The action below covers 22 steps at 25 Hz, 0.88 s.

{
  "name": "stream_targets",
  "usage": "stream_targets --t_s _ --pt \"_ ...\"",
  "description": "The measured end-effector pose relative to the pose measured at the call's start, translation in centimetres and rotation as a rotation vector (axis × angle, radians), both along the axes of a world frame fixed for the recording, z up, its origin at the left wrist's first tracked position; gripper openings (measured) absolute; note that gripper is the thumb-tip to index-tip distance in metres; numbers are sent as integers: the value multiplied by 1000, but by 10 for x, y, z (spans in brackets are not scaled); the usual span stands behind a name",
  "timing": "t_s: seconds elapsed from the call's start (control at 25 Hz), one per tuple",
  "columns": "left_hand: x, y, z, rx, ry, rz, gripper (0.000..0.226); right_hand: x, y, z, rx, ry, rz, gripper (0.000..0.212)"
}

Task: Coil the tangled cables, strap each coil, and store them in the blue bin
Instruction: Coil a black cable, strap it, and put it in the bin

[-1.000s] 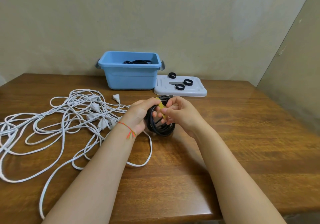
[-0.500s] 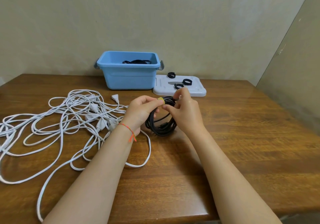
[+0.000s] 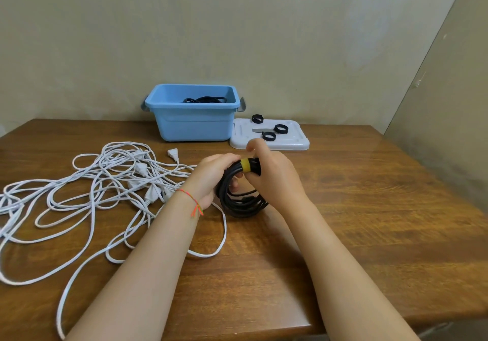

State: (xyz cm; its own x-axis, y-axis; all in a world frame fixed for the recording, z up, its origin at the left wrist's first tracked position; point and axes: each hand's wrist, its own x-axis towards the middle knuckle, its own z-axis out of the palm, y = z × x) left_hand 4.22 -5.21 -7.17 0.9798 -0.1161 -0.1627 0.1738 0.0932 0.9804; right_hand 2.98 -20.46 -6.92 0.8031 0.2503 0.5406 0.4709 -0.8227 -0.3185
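A black cable coil (image 3: 241,203) stands upright on the wooden table (image 3: 369,221), held between both hands. A yellow strap (image 3: 247,165) is wound around its top. My left hand (image 3: 215,175) grips the coil's left side beside the strap. My right hand (image 3: 274,177) grips the coil's right side, fingers curled over the strap's end. The blue bin (image 3: 194,122) stands at the back with a black cable (image 3: 206,99) inside. Tangled white cables (image 3: 105,182) spread over the table's left half.
A white lid (image 3: 298,143) lies right of the bin and carries three rolled black straps (image 3: 280,128). A white plug (image 3: 173,154) lies near the bin. Walls close the back and the right side. The table's front edge is near.
The yellow strap has gone from a loose end between my fingers to a band wrapped around the coil's top. Both hands shifted slightly up with the coil.
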Motion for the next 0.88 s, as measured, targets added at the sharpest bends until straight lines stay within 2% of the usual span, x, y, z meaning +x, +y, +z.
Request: stream_targets --t_s 0.2,0.28,0.4,0.52,0.68,0.76,0.88 --pt "5 3 13 177 -39 -73 33 0 0 -1 47 23 -13 38" --pt "4 6 16 303 -159 -139 28 0 -2 0 68 39 -25 33" --pt "1 8 20 447 -328 -126 21 2 -3 4 66 116 -61 25" --pt "2 7 28 457 -412 -70 15 9 -6 15 184 250 -14 25" --pt "13 15 39 415 -385 -39 22 18 -11 44 218 442 117 26" --pt "22 18 46 471 -424 -62 19 22 -6 58 129 415 131 21" --pt "35 24 56 456 -443 -53 13 36 10 74 -142 308 65 11"
